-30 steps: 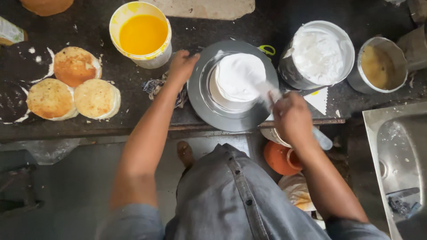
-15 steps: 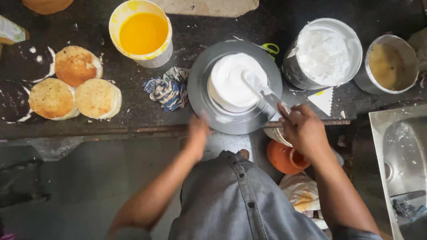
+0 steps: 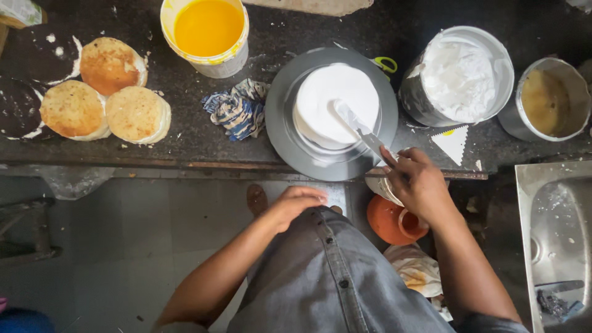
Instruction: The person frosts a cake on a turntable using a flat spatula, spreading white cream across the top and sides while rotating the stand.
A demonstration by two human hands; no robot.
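My right hand (image 3: 418, 184) grips a spatula (image 3: 361, 131), blade lying on the white iced cake (image 3: 333, 102) atop the grey turntable (image 3: 283, 132). My left hand (image 3: 296, 203), loosely curled, empty, rests against my shirt (image 3: 333, 271).

White iced cake (image 3: 336, 105), grey turntable (image 3: 290, 132), yellow-filled bucket (image 3: 206, 31), blue-white patterned cloth (image 3: 237, 108)

Left hand (image 3: 296, 203): left the grey turntable's (image 3: 285, 132) rim and dropped back below the worktop (image 3: 185, 145) edge, against the shirt front.
Right hand (image 3: 416, 182): drew back towards the body, its spatula (image 3: 361, 131) blade staying on the white cake (image 3: 327, 105).
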